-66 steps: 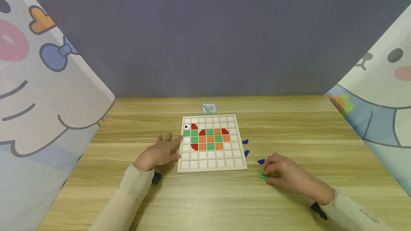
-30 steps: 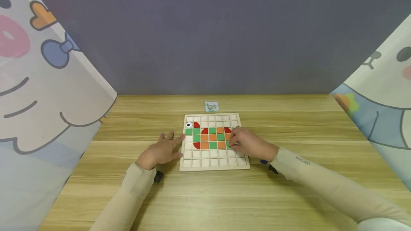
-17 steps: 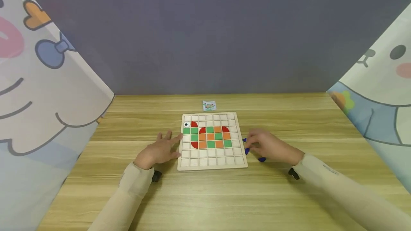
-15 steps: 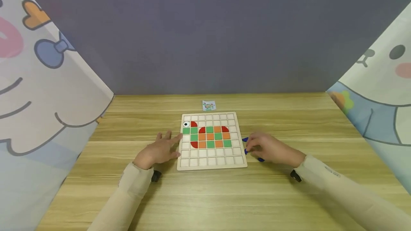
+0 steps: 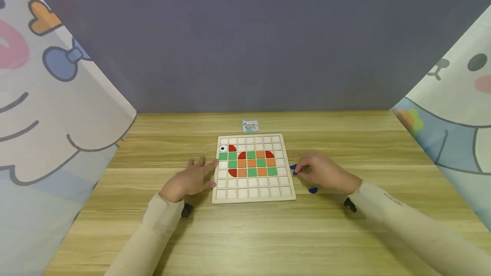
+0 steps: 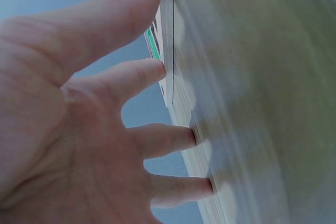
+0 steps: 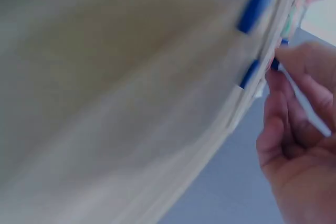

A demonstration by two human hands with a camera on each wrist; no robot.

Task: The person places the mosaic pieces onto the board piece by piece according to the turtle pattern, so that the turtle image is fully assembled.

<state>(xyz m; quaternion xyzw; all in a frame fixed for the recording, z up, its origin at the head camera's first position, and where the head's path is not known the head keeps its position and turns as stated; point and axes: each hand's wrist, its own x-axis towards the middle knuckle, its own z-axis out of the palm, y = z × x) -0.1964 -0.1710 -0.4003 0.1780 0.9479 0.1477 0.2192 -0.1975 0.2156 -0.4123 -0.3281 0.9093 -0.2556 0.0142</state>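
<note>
A wooden grid board lies on the table, holding green and orange square tiles, red quarter-round tiles and a white eye tile. My left hand rests at the board's left edge, fingers spread, with thumb and index fingertip at its rim. Just off the board's right edge, my right hand pinches a blue half-round tile between thumb and fingers; it shows clear of the table in the right wrist view. Two more blue half-round tiles lie on the table, one by the board's edge and another nearer me.
Behind the board lies a small printed picture card. The wood-grain table runs back to a grey wall panel. Cartoon-printed cloths hang on both sides.
My right hand set a green tile at the lower right of the pattern, went back to the blue tiles beside the board and picked one up. The left hand stays in place.
</note>
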